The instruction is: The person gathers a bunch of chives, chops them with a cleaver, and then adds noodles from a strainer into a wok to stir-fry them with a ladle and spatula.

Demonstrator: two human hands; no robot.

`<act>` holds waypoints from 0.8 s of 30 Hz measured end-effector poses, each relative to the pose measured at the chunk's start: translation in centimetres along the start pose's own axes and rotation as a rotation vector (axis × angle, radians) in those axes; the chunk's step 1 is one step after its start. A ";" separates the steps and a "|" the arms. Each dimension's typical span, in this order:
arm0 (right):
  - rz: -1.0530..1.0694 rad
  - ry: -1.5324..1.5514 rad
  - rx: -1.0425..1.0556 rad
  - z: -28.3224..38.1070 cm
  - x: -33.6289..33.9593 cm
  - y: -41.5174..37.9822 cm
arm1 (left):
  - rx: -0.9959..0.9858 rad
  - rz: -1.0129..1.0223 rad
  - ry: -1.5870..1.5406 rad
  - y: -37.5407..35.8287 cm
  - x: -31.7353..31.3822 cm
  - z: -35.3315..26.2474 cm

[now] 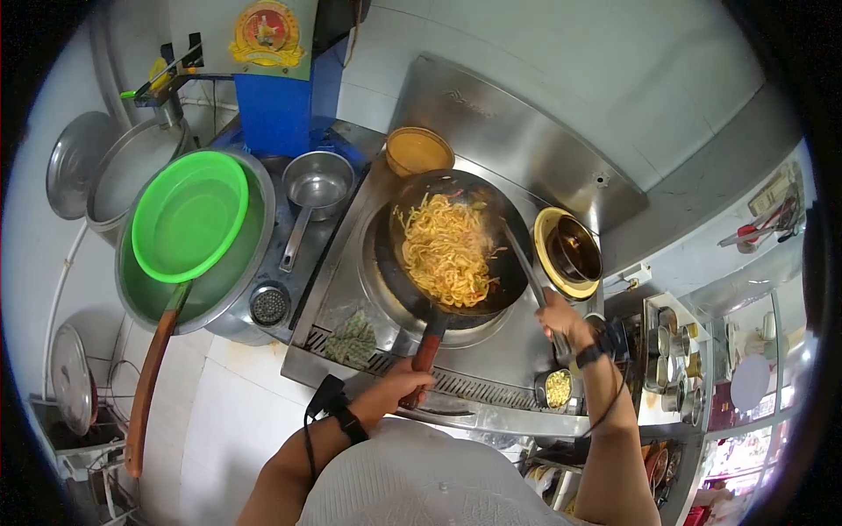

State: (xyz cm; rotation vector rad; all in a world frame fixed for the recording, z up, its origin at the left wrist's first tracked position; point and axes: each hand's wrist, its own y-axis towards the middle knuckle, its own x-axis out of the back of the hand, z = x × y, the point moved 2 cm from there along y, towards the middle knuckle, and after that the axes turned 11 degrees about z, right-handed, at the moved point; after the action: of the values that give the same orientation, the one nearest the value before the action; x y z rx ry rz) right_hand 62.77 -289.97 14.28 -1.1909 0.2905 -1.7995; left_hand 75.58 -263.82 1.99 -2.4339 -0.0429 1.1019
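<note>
Noodles point(445, 250) with a yellow-brown sauce and small bits lie heaped in a dark wok point(509, 210) on the stove. My left hand point(395, 390) is closed round the wok's reddish wooden handle point(430, 342). Over on the right, my right hand point(561, 317) grips a long metal cooking utensil point(524, 263), which slants into the wok along its right side. The utensil's working end is hard to make out by the noodles. A greenish scouring pad point(353, 340) rests on the stove left of the wok handle.
Behind the wok stands a yellow-brown bowl point(419, 152); a dark pot point(574, 248) sits at right. Chopped pale food fills a small container point(558, 388) at the front edge. To the left are a saucepan point(318, 184) and a green basin point(190, 215) over a large pot.
</note>
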 end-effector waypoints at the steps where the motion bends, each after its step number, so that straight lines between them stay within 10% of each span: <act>1: 0.064 0.044 -0.007 1.2 0.1 0.6 | 0.003 -0.012 0.013 0.0 0.0 0.0; 8: 0.182 -0.596 -0.020 8.1 -1.7 -5.9 | 0.016 0.017 0.050 0.7 0.5 0.5; 12: -0.102 -1.267 0.053 4.5 -3.4 -11.8 | -0.002 0.047 0.011 0.4 0.5 0.4; 22: -0.291 -0.671 -0.165 -1.0 -6.0 -17.2 | 0.071 0.101 -0.120 0.9 1.3 0.6; 24: -0.398 -0.342 0.309 -5.2 -9.1 -14.6 | 0.063 0.143 -0.159 1.2 1.3 0.3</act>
State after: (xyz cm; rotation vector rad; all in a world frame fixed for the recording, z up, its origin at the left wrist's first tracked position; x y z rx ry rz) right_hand 51.25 -276.27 15.29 -1.3665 -0.4349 -1.8426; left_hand 76.02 -264.49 0.42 -2.3182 0.1154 1.3380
